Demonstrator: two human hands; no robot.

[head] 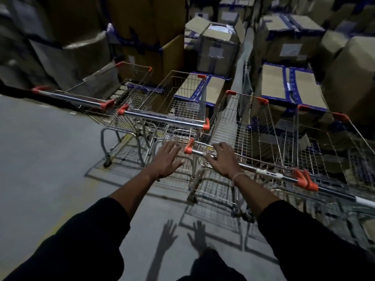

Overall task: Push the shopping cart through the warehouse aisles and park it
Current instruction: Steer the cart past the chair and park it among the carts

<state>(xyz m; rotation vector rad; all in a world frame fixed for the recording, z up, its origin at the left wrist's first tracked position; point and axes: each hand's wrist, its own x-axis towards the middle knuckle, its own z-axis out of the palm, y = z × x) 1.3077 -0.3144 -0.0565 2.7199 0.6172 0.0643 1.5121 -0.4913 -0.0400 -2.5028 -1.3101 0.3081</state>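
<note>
Several wire shopping carts with chrome handles and orange end caps stand side by side against stacked boxes. The cart right in front of me [227, 126] has its handle bar [249, 168] running from centre to lower right. My right hand [222, 160] hovers flat over the left part of that bar, fingers spread, not wrapped around it. My left hand [167, 159] floats open to the left of the bar's orange end cap [188, 148], holding nothing. The middle cart [178, 102] and the leftmost cart [113, 92] sit beside it.
Cardboard boxes with blue tape [290, 84] are stacked behind and to the right of the carts. Tall cartons [146, 33] rise at the back left. Grey concrete floor [50, 159] spreads to the left and under me. More carts [328, 151] crowd the right edge.
</note>
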